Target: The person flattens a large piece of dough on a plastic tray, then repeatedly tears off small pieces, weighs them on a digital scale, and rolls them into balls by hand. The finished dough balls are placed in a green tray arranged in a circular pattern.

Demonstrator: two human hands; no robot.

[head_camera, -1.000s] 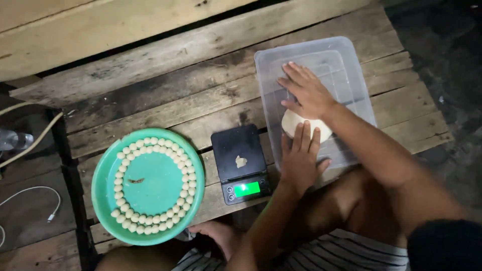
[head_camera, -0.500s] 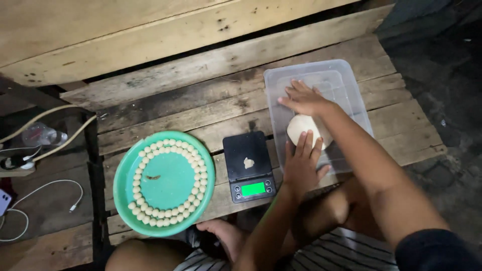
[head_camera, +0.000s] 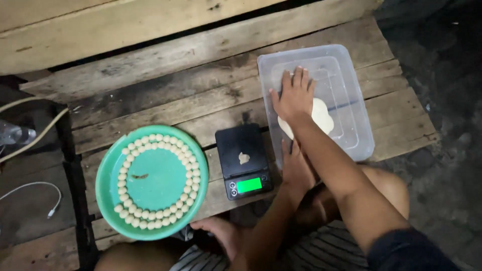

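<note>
Pressing dough [head_camera: 321, 118] flat: right hand [head_camera: 293, 98] spread palm-down on the pale lump inside the clear plastic tub [head_camera: 346, 65] | left hand [head_camera: 296, 168] at tub's near rim, likely steadying it, grip unclear | small dough bit on digital scale [head_camera: 243, 160] | green plate [head_camera: 108, 175] ringed with rolled balls on wooden tabletop [head_camera: 165, 95]

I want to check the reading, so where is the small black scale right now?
In the head view the black scale sits on the wooden planks, between the green plate on its left and the clear plastic container on its right.
</note>
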